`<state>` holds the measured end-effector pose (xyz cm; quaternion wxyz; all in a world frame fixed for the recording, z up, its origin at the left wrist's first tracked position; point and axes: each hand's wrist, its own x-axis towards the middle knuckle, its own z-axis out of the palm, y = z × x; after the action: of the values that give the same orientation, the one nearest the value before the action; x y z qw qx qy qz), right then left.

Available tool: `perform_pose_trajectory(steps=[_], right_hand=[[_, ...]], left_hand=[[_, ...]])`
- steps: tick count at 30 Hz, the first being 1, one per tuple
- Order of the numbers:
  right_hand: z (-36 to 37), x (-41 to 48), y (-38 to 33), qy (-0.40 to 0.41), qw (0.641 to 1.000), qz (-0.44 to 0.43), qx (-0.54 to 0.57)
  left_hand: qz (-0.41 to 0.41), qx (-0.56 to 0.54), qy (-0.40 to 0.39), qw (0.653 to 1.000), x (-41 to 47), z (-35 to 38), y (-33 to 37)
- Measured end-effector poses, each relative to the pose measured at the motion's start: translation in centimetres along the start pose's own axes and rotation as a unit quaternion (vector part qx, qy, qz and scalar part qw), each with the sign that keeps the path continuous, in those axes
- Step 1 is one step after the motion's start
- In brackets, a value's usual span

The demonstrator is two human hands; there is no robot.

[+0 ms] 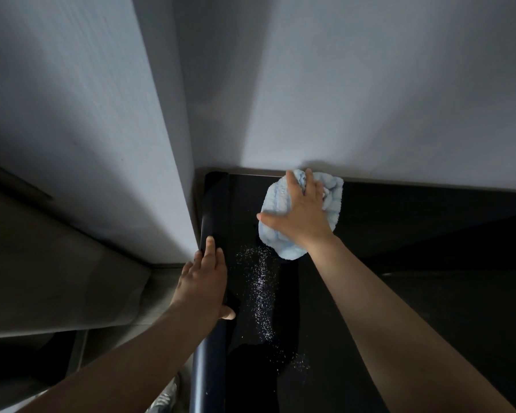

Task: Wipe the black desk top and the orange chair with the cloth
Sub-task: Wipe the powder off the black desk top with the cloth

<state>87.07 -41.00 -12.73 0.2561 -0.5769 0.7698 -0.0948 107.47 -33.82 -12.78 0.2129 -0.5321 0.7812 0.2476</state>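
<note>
Pressing flat, fingers spread, with right hand [303, 214] on crumpled pale-blue terry cloth [291, 250] atop glossy black desk top [399, 225], scattered white specks [261, 283] just wrist-side, left hand [201, 283] resting straight-fingered alongside on the rounded rim.

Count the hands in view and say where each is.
2. The left hand rests on the rounded left edge of the black desk top; the right hand presses the blue cloth near the wall.

Right hand [299, 216] on blue cloth [276, 198]
</note>
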Motion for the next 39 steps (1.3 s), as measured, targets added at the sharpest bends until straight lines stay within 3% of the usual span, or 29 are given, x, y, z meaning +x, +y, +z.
perform_pose_trajectory(steps=[7,11,19,28,39], right_hand=[[0.9,1.8,0.2,0.063,0.996,0.0,-0.064],[0.7,2.0,0.8,0.08,0.991,-0.044,-0.093],[0.5,1.2,2.0,0.026,0.991,-0.071,-0.107],[0.7,-2.2,2.3,0.024,0.992,-0.073,-0.103],[2.8,-7.4,2.9,0.13,0.984,-0.089,-0.079]], left_hand=[[0.001,0.011,0.004,1.0,-0.1,0.1,0.1],[-0.001,0.005,-0.001,1.0,0.0,0.1,0.1],[0.0,0.006,0.001,1.0,-0.1,0.1,0.1],[0.005,-0.004,-0.003,1.0,-0.3,-0.2,0.1],[0.023,0.006,0.015,1.0,-0.6,-0.2,-0.2]])
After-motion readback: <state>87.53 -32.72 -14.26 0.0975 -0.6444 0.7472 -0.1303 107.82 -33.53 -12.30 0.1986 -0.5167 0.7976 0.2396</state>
